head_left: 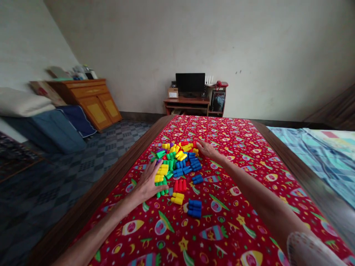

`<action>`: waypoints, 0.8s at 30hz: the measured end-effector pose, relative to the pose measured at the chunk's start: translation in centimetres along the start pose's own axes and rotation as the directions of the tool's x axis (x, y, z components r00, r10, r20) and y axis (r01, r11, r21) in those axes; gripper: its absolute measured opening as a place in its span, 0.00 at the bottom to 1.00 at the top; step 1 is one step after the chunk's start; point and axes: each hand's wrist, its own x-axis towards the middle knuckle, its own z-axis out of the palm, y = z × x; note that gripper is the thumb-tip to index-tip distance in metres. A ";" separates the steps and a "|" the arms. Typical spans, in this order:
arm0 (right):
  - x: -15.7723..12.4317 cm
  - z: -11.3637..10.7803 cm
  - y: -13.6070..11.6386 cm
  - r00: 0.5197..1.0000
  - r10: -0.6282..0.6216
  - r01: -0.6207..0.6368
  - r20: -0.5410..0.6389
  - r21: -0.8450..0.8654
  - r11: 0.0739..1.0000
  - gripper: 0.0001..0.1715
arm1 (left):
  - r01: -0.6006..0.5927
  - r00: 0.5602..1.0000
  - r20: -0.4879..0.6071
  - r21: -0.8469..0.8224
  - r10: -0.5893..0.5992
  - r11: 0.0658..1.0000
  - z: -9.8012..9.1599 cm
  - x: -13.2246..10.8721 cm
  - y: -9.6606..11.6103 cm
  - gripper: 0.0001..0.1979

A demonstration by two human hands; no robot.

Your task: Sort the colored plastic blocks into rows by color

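Observation:
On the red printed cloth lies a loose pile of plastic building blocks in yellow, green, blue, red and purple. My left hand (148, 183) rests at the pile's left side, fingers spread, touching yellow blocks (163, 170) and green blocks (163, 189). At the far right edge of the pile, my right hand (207, 149) reaches out with its fingertips against a red block (195, 143); its fingers are partly hidden. Blue blocks (195, 164) are bunched between the hands. Nearer to me lie a separate red block (180, 185), a yellow one (177, 198) and a blue one (195, 209).
The red cloth (219, 244) covers a long surface with brown wooden edges (111, 188). Beyond it stands a desk (187, 100) with a monitor (190, 83). A wooden cabinet (91, 101) is at the left, and a bed with a blue sheet (302, 155) is at the right.

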 end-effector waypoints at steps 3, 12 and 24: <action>-0.5 2.0 -3.5 0.995 -0.054 0.048 0.083 0.066 0.997 0.25 | -0.047 0.999 -0.029 -0.031 0.046 0.998 0.8 0.2 1.0 0.50; -1.7 0.0 -7.5 0.975 -0.180 0.121 0.132 0.363 0.924 0.31 | -0.027 0.942 -0.333 0.035 0.037 0.999 -1.5 5.4 -1.1 0.36; -9.0 2.7 -5.7 0.853 -0.458 0.400 0.249 0.251 0.881 0.47 | 0.030 0.999 -0.015 -0.164 -0.032 0.986 -0.5 11.4 -1.0 0.32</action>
